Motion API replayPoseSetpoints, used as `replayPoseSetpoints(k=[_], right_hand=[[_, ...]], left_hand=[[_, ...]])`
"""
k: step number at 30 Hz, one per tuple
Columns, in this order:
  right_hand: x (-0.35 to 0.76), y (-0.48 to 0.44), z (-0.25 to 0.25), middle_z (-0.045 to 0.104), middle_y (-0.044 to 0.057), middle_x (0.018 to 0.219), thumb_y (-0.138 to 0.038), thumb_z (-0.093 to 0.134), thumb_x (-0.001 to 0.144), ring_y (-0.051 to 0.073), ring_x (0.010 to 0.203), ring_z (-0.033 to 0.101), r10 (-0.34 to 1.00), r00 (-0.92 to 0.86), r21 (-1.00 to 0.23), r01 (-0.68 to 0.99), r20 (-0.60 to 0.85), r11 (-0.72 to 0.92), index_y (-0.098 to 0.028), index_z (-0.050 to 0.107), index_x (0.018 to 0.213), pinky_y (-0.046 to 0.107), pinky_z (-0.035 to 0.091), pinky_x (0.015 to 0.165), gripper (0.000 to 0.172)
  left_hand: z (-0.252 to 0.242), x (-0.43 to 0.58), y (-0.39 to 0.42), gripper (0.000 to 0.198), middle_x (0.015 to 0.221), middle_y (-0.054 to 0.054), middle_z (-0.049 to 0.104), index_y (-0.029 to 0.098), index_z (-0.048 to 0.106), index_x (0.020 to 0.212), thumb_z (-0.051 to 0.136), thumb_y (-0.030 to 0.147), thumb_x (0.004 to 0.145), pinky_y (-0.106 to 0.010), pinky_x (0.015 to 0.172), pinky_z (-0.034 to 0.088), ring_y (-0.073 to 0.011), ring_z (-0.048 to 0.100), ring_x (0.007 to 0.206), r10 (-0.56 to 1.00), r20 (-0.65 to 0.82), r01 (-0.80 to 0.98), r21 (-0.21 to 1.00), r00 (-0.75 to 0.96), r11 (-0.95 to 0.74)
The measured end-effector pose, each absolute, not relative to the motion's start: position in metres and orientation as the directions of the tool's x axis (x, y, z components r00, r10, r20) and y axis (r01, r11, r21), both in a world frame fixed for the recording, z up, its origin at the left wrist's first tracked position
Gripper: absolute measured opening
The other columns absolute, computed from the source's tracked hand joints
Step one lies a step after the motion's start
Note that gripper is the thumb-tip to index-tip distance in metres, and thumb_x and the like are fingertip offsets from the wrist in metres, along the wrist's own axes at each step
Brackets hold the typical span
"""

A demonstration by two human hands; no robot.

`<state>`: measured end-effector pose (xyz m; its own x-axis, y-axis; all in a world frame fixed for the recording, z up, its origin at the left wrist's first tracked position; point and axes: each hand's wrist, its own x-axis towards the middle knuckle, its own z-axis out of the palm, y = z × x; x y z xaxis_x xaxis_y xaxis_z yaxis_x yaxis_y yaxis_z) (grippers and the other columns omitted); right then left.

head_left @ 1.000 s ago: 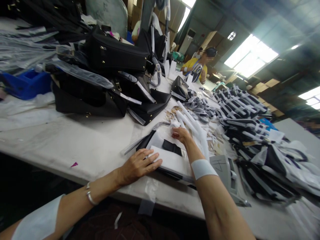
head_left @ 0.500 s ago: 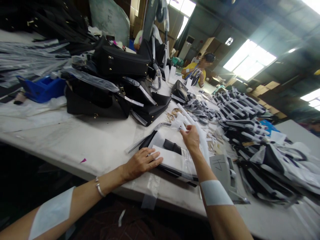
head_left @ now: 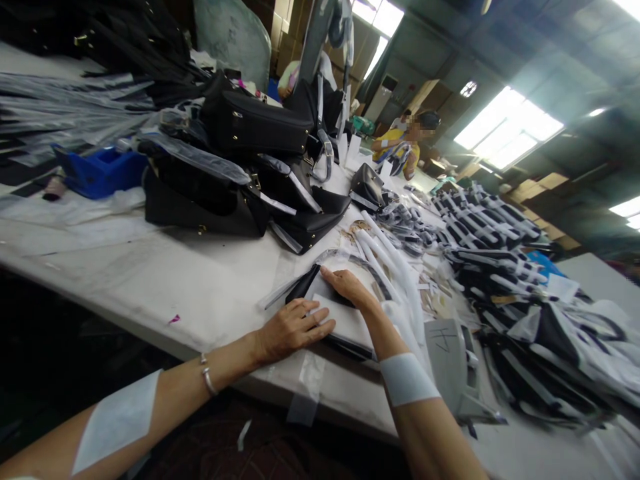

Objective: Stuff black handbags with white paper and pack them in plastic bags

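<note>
A black handbag lies flat at the table's front edge, with a white sheet over its upper face. My left hand rests on the near left part of the sheet, its fingers stretched out and a little apart. Across the bag's far left part reaches my right hand, its visible fingers extended and touching near the black corner. Some of its fingertips are hidden. A curved, film-wrapped handle arcs behind the right hand. White foam tubes lie just to its right.
Black handbags are heaped at the back left beside a blue holder. A grey tape dispenser stands close on the right. Stacked black bag parts cover the right side. A person in yellow sits beyond the table.
My right hand has moved left and slightly down, from the bag's far right part to near its black corner. My left hand stays on the sheet. The view has shifted slightly.
</note>
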<state>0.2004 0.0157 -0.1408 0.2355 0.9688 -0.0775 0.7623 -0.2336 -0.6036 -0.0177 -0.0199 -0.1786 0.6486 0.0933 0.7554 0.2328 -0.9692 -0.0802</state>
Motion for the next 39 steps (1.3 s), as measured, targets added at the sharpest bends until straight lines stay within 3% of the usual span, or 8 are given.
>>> replayPoseSetpoints(k=[3,7,13,17,24,29,35,39], right_hand=[[0.199,0.019,-0.141,0.062,0.007,0.052,-0.065,0.071,0.074,0.029,0.069,0.069,0.958,0.239,-0.628,0.724,-0.161,-0.286,-0.023,0.066,0.056,0.04,0.051,0.069,0.046],[0.208,0.024,-0.137,0.066,0.003,0.056,-0.065,0.07,0.073,0.024,0.068,0.069,0.956,0.21,-0.693,0.659,-0.203,-0.292,-0.023,0.069,0.06,0.035,0.053,0.067,0.043],[0.248,0.039,-0.14,0.064,0.005,0.055,-0.062,0.065,0.075,0.02,0.055,0.064,0.861,0.492,-0.771,0.495,-0.131,-0.4,-0.02,0.068,0.065,0.032,0.052,0.052,0.043],[0.257,0.053,-0.152,0.063,0.007,0.058,-0.055,0.07,0.072,0.021,0.06,0.065,0.841,0.501,-0.772,0.447,-0.203,-0.452,-0.017,0.067,0.066,0.034,0.051,0.055,0.039],[0.261,0.057,-0.156,0.065,0.005,0.06,-0.049,0.072,0.072,0.02,0.058,0.065,0.877,0.444,-0.849,0.376,-0.186,-0.37,-0.021,0.064,0.068,0.034,0.052,0.054,0.03],[0.27,0.031,-0.14,0.071,0.008,0.073,-0.049,0.072,0.073,0.023,0.069,0.07,0.887,0.409,-0.875,0.321,-0.217,-0.362,-0.02,0.067,0.078,0.039,0.059,0.063,0.029],[0.248,-0.003,-0.115,0.076,0.01,0.083,-0.049,0.074,0.073,0.027,0.08,0.073,0.923,0.364,-0.95,0.225,-0.123,-0.215,-0.021,0.073,0.085,0.045,0.061,0.074,0.03],[0.224,-0.041,-0.104,0.077,0.009,0.082,-0.048,0.074,0.075,0.029,0.081,0.073,0.919,0.394,-0.907,0.393,0.016,-0.152,-0.019,0.076,0.086,0.046,0.059,0.079,0.03]], left_hand=[[-0.181,-0.017,-0.02,0.028,0.121,-0.006,0.068,0.023,0.061,0.124,0.052,0.017,0.098,-0.037,0.094,0.049,-0.0213,0.063,0.109,0.104,0.75,0.242,-0.077,0.653,-0.967],[-0.185,-0.016,-0.02,0.029,0.123,-0.008,0.066,0.023,0.06,0.126,0.051,0.018,0.099,-0.037,0.095,0.049,-0.0211,0.063,0.112,0.126,0.74,0.254,-0.063,0.661,-0.965],[-0.185,-0.015,-0.019,0.028,0.12,-0.006,0.068,0.023,0.061,0.123,0.055,0.017,0.096,-0.037,0.094,0.049,-0.0217,0.063,0.11,0.13,0.753,0.248,-0.045,0.645,-0.968],[-0.184,-0.015,-0.019,0.028,0.121,-0.007,0.067,0.022,0.061,0.123,0.054,0.017,0.097,-0.037,0.095,0.048,-0.0208,0.063,0.11,0.129,0.748,0.251,-0.052,0.651,-0.967],[-0.186,-0.016,-0.019,0.03,0.123,-0.007,0.066,0.023,0.06,0.126,0.053,0.018,0.097,-0.037,0.097,0.048,-0.021,0.062,0.113,0.142,0.732,0.253,-0.043,0.667,-0.966],[-0.183,-0.015,-0.019,0.029,0.12,-0.005,0.068,0.023,0.062,0.123,0.052,0.016,0.098,-0.037,0.095,0.048,-0.0219,0.062,0.111,0.143,0.748,0.246,-0.029,0.648,-0.969],[-0.185,-0.015,-0.017,0.028,0.12,-0.005,0.069,0.024,0.062,0.123,0.052,0.017,0.098,-0.036,0.094,0.048,-0.0209,0.062,0.11,0.138,0.743,0.243,-0.034,0.655,-0.97],[-0.186,-0.014,-0.016,0.028,0.121,-0.005,0.069,0.023,0.061,0.124,0.049,0.016,0.099,-0.035,0.093,0.048,-0.0201,0.063,0.11,0.145,0.747,0.241,-0.021,0.649,-0.97]])
